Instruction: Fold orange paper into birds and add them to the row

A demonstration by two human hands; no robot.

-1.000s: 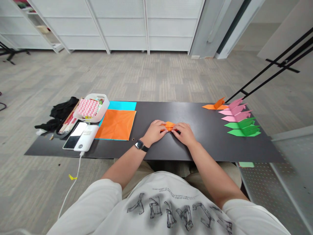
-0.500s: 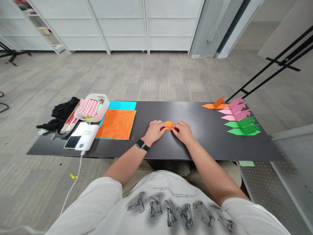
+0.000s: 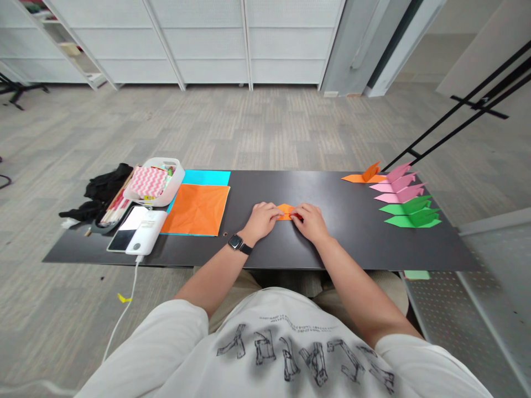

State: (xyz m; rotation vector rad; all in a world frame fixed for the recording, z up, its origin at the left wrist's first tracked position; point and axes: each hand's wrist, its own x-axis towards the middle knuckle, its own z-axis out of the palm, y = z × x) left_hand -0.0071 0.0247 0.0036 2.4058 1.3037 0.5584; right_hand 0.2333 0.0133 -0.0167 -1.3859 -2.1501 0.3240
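Observation:
A small folded piece of orange paper (image 3: 285, 210) lies on the dark table (image 3: 265, 254) in front of me. My left hand (image 3: 265, 219) pinches its left edge, with a black watch on the wrist. At its right edge my right hand (image 3: 308, 221) has fingers and thumb closed on the paper. Both hands rest low on the table, and the fingertips hide the paper's side edges.
At left lie orange sheets (image 3: 197, 210) over blue ones, a white basket (image 3: 176, 179), a white power bank (image 3: 147, 232) with a cable, and a black cloth (image 3: 108, 183). At right stand folded orange (image 3: 367, 176), pink (image 3: 398, 193) and green paper figures (image 3: 412, 218).
Both hands stay on the orange paper, with only very slight finger movement. The whole view has shifted a little.

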